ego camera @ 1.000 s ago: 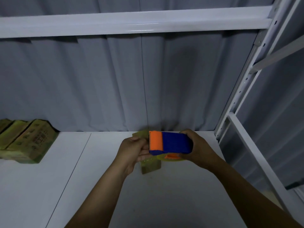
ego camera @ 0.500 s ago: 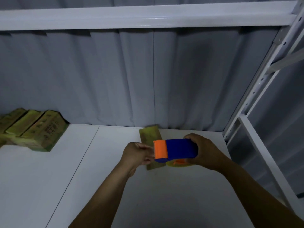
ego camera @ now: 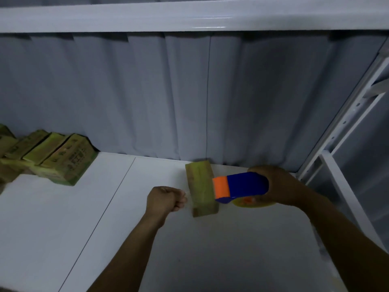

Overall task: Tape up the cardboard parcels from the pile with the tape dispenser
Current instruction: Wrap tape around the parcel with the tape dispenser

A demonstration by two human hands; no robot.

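Note:
A small cardboard parcel (ego camera: 201,182) lies on the white shelf (ego camera: 126,239) near the back wall. Just right of it, my right hand (ego camera: 284,186) grips the blue tape dispenser (ego camera: 246,184), whose orange end points at the parcel; the yellowish tape roll (ego camera: 254,204) shows below it. My left hand (ego camera: 166,199) is just left of the parcel, fingers curled, pinching what looks like a faint strip of clear tape that stretches towards the parcel. The pile of cardboard parcels (ego camera: 56,163) sits at the far left of the shelf.
A grey pleated wall (ego camera: 147,98) closes the back. A white shelf beam (ego camera: 189,15) runs overhead. White rack uprights (ego camera: 341,131) stand at the right edge. A seam (ego camera: 101,213) crosses the shelf surface between the pile and my hands.
My left hand has pulled away leftwards from the dispenser's orange end, past the parcel. The dispenser and my right hand have shifted right, uncovering the parcel.

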